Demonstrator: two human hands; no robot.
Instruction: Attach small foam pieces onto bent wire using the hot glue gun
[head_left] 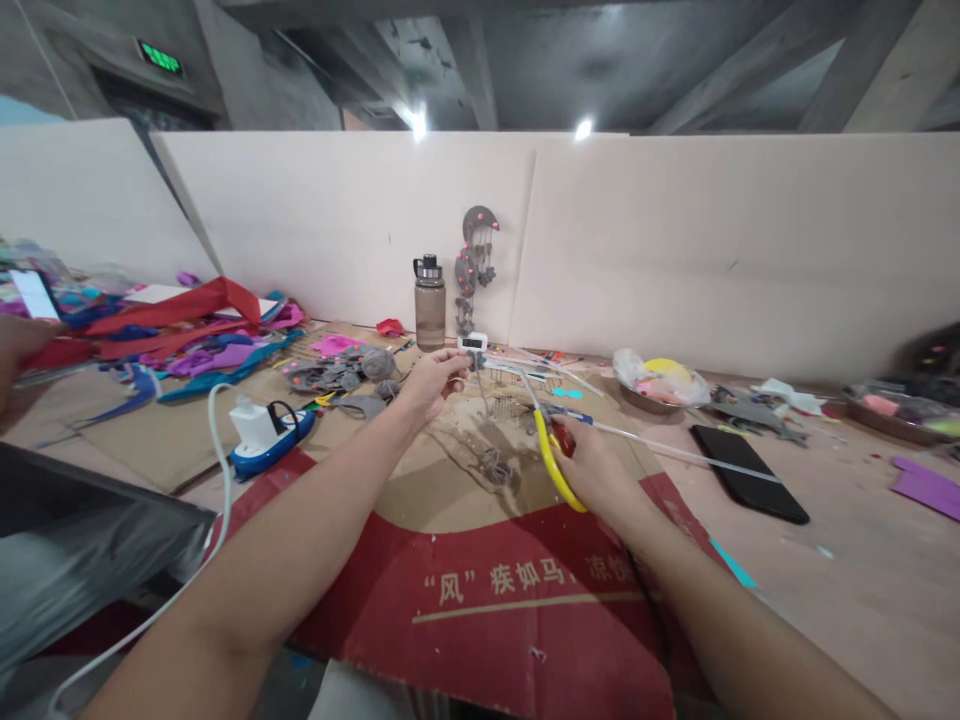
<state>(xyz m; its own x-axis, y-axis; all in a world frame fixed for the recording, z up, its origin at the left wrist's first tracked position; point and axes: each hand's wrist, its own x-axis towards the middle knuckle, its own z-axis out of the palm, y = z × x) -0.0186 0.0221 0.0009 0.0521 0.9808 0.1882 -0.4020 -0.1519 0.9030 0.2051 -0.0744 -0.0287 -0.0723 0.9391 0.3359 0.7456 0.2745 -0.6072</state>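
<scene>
My left hand (435, 387) is raised over the cardboard, its thumb and fingers pinching a small grey felt piece (478, 361). Grey yarn (486, 398) hangs down below that piece. To the right, my right hand (592, 460) is closed round a tool with a curved yellow handle (551, 462); its exact kind is unclear. A red part shows by the fingers. Beside this hand lies a blue object (571, 413), and a long translucent stick (660, 440) runs from near it toward the phone. Between my hands, a loose grey yarn tangle (495, 466) rests on the cardboard.
Grey felt pieces and yarn balls (379, 363) lie left, near a blue power strip (270, 445) with a white cable. A bottle (430, 305) and grey hanging ornament (480, 225) stand behind. Right are a bowl (652, 402) and black phone (742, 470). Another person's hand (19, 345) is far left.
</scene>
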